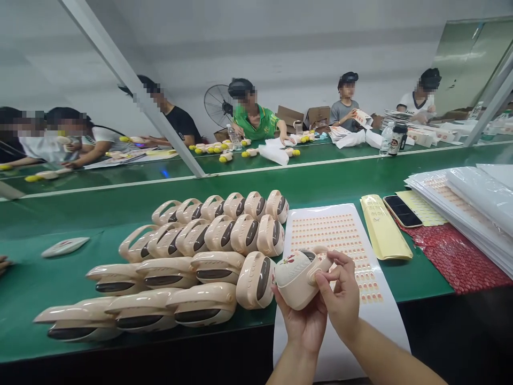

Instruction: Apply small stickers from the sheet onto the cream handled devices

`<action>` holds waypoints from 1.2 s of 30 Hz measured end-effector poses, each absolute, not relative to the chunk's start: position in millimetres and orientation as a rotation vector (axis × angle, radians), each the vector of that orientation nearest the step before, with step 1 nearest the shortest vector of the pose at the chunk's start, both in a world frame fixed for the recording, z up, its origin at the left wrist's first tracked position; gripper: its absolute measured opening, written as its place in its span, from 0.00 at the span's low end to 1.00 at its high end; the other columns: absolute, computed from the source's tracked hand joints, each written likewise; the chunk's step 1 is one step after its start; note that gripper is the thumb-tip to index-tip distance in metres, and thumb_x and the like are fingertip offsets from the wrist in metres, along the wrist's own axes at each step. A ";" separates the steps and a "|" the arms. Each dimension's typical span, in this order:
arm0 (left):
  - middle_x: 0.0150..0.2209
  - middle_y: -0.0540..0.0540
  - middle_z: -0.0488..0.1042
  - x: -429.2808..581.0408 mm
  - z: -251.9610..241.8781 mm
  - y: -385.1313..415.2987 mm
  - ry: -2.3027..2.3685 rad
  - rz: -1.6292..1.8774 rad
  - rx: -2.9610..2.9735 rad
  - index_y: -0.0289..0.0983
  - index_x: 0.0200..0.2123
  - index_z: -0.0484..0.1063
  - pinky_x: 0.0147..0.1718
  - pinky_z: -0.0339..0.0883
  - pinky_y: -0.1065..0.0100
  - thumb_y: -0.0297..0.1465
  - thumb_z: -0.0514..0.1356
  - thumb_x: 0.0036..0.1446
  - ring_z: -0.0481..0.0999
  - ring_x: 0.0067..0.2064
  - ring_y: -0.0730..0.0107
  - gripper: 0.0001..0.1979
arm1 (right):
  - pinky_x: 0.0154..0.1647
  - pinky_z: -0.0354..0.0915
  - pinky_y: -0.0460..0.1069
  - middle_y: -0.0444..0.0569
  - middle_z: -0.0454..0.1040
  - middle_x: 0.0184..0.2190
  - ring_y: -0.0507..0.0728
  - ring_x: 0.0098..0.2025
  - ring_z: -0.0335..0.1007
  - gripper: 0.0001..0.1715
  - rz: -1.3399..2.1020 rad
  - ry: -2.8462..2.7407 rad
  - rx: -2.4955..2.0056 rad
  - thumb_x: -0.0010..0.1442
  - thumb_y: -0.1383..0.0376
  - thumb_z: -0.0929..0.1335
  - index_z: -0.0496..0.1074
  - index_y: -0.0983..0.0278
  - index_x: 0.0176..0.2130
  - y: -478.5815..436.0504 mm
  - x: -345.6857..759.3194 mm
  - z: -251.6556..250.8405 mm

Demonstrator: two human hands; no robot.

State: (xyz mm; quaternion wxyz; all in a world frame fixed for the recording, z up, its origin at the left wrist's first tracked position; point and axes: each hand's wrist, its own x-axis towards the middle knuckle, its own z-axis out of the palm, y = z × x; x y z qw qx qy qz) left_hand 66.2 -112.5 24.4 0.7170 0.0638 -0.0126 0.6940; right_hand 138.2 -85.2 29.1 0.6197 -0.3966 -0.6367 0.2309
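A small cream portable speaker (294,280) with a carry handle, a mesh front and a red flower print is held above a white sticker sheet (320,214). From below, my left hand (305,323) cups its base, fingers wrapped round it. My right hand (342,291) pinches the handle's round side joint between thumb and fingers; whether anything small lies under the thumb is hidden. Rows of orange-and-white stickers cover the sheet beneath. Just left of my hands stands another cream speaker (253,280), the closest of several rows of similar ones with dark top panels.
Right of the sheet lie yellow backing paper (385,230), a phone (402,210), red bubble wrap (457,254) and stacked sheets (460,208). A pale oval piece (65,247) lies far left, near another person's fingers (4,264). Co-workers sit behind the green divider (240,187).
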 end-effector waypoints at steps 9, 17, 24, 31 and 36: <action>0.51 0.48 0.72 62.6 14.5 -115.7 0.090 1.532 0.096 0.48 0.59 0.55 0.53 0.60 0.71 0.51 0.55 0.51 0.69 0.53 0.65 0.34 | 0.51 0.60 0.63 0.55 0.58 0.49 0.64 0.53 0.57 0.31 0.475 -1.605 -0.952 0.52 0.59 0.67 0.53 0.60 0.52 -78.0 143.8 43.4; 0.51 0.42 0.72 67.3 24.6 -116.5 0.001 1.477 0.139 0.39 0.60 0.54 0.52 0.60 0.75 0.49 0.58 0.50 0.68 0.55 0.65 0.38 | 0.55 0.57 0.59 0.51 0.56 0.48 0.60 0.56 0.51 0.17 0.766 -1.483 -0.845 0.58 0.65 0.60 0.57 0.58 0.48 -84.3 135.9 37.9; 0.50 0.42 0.72 61.8 24.7 -117.2 -0.075 1.491 0.064 0.39 0.60 0.52 0.51 0.63 0.71 0.41 0.59 0.52 0.69 0.53 0.66 0.34 | 0.56 0.53 0.57 0.47 0.58 0.50 0.57 0.57 0.51 0.13 0.792 -1.595 -0.775 0.63 0.66 0.57 0.62 0.54 0.47 -83.4 145.0 45.5; 0.49 0.42 0.73 63.7 26.8 -114.9 -0.103 1.440 0.053 0.38 0.59 0.56 0.49 0.63 0.74 0.44 0.60 0.50 0.72 0.50 0.69 0.35 | 0.51 0.57 0.59 0.50 0.60 0.42 0.59 0.49 0.56 0.05 0.756 -1.535 -0.945 0.60 0.62 0.61 0.62 0.59 0.38 -82.1 142.0 49.3; 0.47 0.45 0.75 63.1 27.3 -115.6 -0.080 1.465 0.043 0.41 0.56 0.62 0.49 0.63 0.75 0.43 0.59 0.52 0.72 0.50 0.69 0.29 | 0.53 0.57 0.59 0.50 0.60 0.45 0.59 0.52 0.55 0.07 0.724 -1.647 -0.858 0.62 0.64 0.59 0.60 0.59 0.42 -79.6 144.5 48.3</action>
